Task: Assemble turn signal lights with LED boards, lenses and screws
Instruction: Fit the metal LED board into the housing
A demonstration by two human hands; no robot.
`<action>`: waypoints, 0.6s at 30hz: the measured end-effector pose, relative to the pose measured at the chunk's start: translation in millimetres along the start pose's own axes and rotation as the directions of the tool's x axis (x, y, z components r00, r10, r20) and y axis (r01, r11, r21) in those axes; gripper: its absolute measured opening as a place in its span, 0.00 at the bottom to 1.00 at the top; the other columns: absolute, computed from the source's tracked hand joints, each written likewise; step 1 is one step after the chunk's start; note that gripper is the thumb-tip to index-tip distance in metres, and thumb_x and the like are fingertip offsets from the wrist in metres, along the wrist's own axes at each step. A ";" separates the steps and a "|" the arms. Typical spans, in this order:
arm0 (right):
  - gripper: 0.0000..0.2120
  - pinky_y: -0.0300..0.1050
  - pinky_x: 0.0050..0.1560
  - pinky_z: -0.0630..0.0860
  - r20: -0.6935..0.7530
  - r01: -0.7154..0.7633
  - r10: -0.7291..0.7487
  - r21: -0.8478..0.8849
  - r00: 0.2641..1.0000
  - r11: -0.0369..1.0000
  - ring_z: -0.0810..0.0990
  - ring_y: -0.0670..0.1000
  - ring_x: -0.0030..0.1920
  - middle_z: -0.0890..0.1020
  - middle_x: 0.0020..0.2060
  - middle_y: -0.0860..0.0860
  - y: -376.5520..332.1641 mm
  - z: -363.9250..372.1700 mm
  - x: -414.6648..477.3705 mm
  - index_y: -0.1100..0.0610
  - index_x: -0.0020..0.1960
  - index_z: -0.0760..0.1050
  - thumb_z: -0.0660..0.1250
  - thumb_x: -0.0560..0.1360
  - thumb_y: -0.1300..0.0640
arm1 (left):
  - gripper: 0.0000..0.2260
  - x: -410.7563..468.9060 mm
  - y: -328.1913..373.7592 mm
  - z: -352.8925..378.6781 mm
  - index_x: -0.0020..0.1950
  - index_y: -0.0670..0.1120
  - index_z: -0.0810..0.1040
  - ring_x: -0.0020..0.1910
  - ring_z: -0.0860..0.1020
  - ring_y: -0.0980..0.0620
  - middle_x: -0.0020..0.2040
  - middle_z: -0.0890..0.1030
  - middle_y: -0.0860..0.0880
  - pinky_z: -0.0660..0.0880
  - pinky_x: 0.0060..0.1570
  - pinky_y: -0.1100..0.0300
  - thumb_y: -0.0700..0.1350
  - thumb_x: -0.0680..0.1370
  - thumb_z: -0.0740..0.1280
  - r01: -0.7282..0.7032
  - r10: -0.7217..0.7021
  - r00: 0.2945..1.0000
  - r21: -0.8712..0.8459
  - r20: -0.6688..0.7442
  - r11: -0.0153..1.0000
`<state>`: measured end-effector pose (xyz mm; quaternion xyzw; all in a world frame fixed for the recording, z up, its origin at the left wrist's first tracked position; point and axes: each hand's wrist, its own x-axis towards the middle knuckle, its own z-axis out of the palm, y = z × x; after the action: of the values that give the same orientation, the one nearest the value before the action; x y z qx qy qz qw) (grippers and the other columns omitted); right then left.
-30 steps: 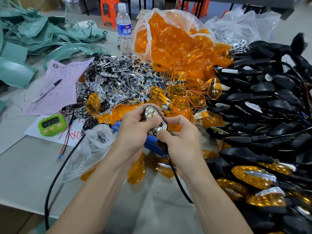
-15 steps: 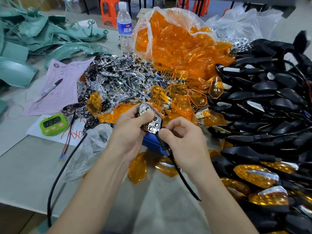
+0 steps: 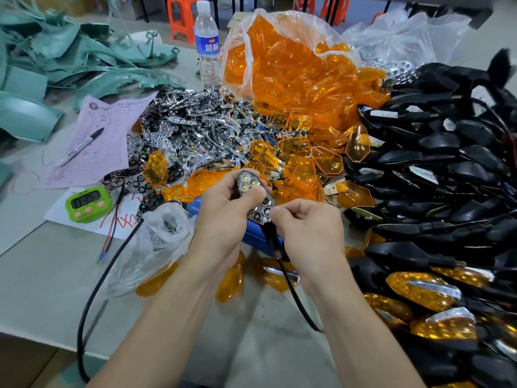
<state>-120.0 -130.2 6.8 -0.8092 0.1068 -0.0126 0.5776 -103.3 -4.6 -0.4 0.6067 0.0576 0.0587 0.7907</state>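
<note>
Head view has you holding a half-built turn signal unit [image 3: 253, 191], a black housing with a chrome honeycomb LED board seated in its face, raised above the table just in front of the heap of loose amber plastic lenses [image 3: 305, 169]. Your left hand [image 3: 223, 219] grips it from the left, fingers curled round the back and the thumb pressed across the middle of the board, with three pale LED cups showing above the thumb. Your right hand [image 3: 305, 233] is curled, with thumb and forefinger pinched together at the board's lower end; whether a screw sits between them is too small to tell. A thin black cable [image 3: 291, 287] hangs from the unit's stem past your right wrist. The step in hand looks like seating or fixing the board in the housing, with the lens not yet on. Next, you will likely need your left thumb to hold the board flat and square while you fasten it, then fit one amber lens over it. The small clear plastic bag [image 3: 165, 233] just left of your left hand seems to hold the screws, and a blue tool body [image 3: 251, 238] lies under your hands, mostly hidden. Take care that the cable is not trapped under the board's edge.
</note>
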 end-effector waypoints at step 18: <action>0.11 0.56 0.46 0.85 0.504 -0.196 0.045 0.251 0.863 0.948 0.82 0.52 0.37 0.83 0.37 0.53 -2.5 -7.8 8.8 0.58 0.54 0.81 0.63 0.85 0.53 | 0.11 2.7 2.7 -2.1 0.53 0.43 0.81 0.46 0.83 0.50 0.47 0.84 0.41 0.79 0.44 0.62 0.28 0.79 0.67 -0.071 0.072 0.995 -0.020 0.065 0.997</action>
<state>-112.2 -138.4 10.9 -0.6824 0.0043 0.2146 0.6988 -101.1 -1.5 1.7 0.6031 0.0092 0.0675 0.7947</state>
